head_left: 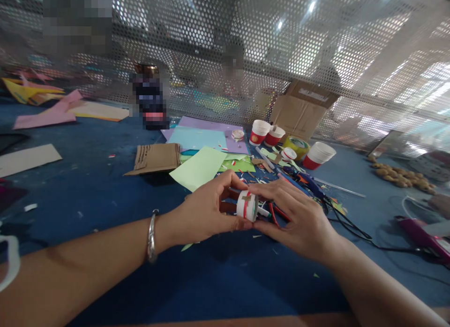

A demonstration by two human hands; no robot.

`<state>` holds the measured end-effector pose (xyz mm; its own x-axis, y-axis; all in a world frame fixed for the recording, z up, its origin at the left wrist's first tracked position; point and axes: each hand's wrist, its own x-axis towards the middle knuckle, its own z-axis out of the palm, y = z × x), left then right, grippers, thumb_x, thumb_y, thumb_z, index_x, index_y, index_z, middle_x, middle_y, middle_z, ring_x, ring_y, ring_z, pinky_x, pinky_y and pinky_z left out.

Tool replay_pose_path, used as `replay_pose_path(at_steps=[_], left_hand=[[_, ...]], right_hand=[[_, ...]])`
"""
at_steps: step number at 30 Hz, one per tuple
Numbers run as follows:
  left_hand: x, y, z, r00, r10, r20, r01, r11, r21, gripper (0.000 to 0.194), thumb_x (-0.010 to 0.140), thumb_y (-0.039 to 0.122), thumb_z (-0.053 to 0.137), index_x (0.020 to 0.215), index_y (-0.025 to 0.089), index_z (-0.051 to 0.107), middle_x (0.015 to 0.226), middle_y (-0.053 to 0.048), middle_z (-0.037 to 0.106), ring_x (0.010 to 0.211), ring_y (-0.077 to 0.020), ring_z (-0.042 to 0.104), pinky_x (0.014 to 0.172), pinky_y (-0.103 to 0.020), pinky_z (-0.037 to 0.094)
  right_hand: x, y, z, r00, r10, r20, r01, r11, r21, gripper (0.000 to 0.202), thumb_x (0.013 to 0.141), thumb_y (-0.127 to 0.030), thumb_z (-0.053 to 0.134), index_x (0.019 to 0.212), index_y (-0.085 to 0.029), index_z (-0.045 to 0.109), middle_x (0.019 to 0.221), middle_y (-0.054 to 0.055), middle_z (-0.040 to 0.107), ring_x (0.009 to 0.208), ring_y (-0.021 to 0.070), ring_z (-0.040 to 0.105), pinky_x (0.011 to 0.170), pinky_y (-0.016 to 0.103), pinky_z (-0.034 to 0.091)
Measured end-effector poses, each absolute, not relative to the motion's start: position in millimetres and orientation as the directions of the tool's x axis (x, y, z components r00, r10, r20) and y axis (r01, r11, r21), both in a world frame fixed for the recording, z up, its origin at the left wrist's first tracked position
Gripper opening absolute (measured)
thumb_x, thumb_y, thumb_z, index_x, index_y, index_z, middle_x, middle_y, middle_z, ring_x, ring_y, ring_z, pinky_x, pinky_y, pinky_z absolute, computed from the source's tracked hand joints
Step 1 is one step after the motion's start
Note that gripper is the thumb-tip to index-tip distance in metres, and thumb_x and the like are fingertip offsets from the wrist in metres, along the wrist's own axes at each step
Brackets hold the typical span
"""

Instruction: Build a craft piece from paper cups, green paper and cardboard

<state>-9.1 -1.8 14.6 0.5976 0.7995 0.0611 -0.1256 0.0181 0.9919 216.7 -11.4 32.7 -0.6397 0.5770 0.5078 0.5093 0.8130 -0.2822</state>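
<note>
Between both hands, above the blue table, is a short white paper ring (247, 206) with a red stripe and a small brown patch; it looks like a cut piece of paper cup. My left hand (211, 202) pinches it from the left, thumb below and fingers above. From the right, my right hand (295, 214) holds its other edge with thumb and fingertips. Behind the ring lie red-handled scissors (277, 213), partly hidden by my right hand. A light green paper sheet (199, 167) lies just beyond my left hand.
Paper cups (319, 155), yellow tape (297, 146), a blue glue gun (311, 182) with a black cord and paper scraps crowd the table's middle right. Cardboard (157, 157) lies left of the coloured sheets. A purple tool (423, 238) sits at right. A perforated metal screen (197, 50) stands behind.
</note>
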Motion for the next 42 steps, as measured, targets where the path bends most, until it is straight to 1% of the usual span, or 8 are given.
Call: replay_pose_path(at_steps=[4,10,18,25,30,33,38,42], left_hand=[[-5,-5,14,0.561,0.826,0.052,-0.151,0.041,0.988,0.039,0.077,0.02,0.08,0.1,0.02,0.048,0.098,0.0,0.062,0.091,-0.0148,0.061,0.081,-0.033,0.052],[1,-9,17,0.426,0.888,0.173,-0.037,-0.174,0.984,0.031,0.079,0.016,0.071,0.101,0.02,0.05,0.101,-0.003,0.061,0.09,-0.0165,0.061,0.078,-0.032,0.052],[-3,-11,13,0.469,0.819,0.33,0.011,-0.38,0.925,0.036,0.083,0.007,0.062,0.112,0.023,0.049,0.117,-0.006,0.059,0.107,-0.0194,0.063,0.091,-0.034,0.053],[-7,-3,16,0.476,0.855,0.205,0.213,-0.339,0.916,0.022,0.085,0.029,0.072,0.102,0.022,0.059,0.105,-0.003,0.062,0.094,-0.018,0.063,0.084,-0.033,0.055],[-11,-1,19,0.485,0.84,0.245,0.296,-0.421,0.857,0.019,0.084,0.031,0.075,0.096,0.022,0.063,0.096,-0.001,0.061,0.089,-0.0173,0.062,0.079,-0.031,0.056],[-10,-2,19,0.49,0.843,0.222,0.245,-0.378,0.893,0.021,0.082,0.03,0.076,0.096,0.021,0.063,0.094,0.0,0.062,0.085,-0.0157,0.063,0.078,-0.03,0.056],[-7,2,17,0.516,0.855,0.04,0.004,-0.049,0.999,0.032,0.076,0.029,0.081,0.096,0.02,0.058,0.088,0.001,0.067,0.082,-0.015,0.065,0.078,-0.031,0.055],[-6,7,15,0.505,0.862,-0.03,-0.061,0.071,0.996,0.031,0.075,0.024,0.081,0.092,0.019,0.055,0.086,0.003,0.064,0.078,-0.0111,0.061,0.073,-0.026,0.05]], right_hand=[[215,-11,32,-0.665,0.553,0.503,0.484,0.831,-0.274,0.051,0.085,-0.016,0.072,0.133,-0.018,0.056,0.128,0.008,0.069,0.117,0.0214,0.062,0.102,0.038,0.05],[213,-11,33,-0.645,0.582,0.495,0.49,0.812,-0.316,0.047,0.09,-0.022,0.071,0.135,-0.021,0.056,0.131,0.009,0.066,0.122,0.0236,0.059,0.107,0.043,0.047],[214,-11,33,-0.501,0.676,0.54,0.53,0.733,-0.426,0.023,0.091,-0.019,0.068,0.114,-0.021,0.065,0.104,0.005,0.072,0.099,0.0186,0.067,0.087,0.031,0.053],[217,-11,36,-0.525,0.65,0.549,0.522,0.756,-0.396,0.02,0.092,-0.018,0.067,0.112,-0.021,0.065,0.101,0.006,0.072,0.096,0.0199,0.066,0.089,0.036,0.052],[218,-10,36,-0.515,0.655,0.553,0.52,0.751,-0.406,0.02,0.092,-0.018,0.066,0.112,-0.021,0.066,0.102,0.006,0.072,0.096,0.0199,0.066,0.088,0.037,0.053],[218,-9,35,-0.505,0.67,0.544,0.523,0.739,-0.424,0.021,0.092,-0.018,0.066,0.113,-0.021,0.066,0.102,0.006,0.072,0.097,0.0193,0.066,0.088,0.035,0.054],[217,-9,35,-0.446,0.734,0.512,0.538,0.677,-0.502,0.021,0.091,-0.023,0.069,0.112,-0.021,0.068,0.103,0.004,0.072,0.093,0.0176,0.068,0.084,0.031,0.056],[215,-11,37,-0.441,0.751,0.491,0.514,0.66,-0.548,0.028,0.089,-0.026,0.072,0.116,-0.021,0.067,0.105,0.004,0.072,0.089,0.0171,0.069,0.08,0.03,0.057]])
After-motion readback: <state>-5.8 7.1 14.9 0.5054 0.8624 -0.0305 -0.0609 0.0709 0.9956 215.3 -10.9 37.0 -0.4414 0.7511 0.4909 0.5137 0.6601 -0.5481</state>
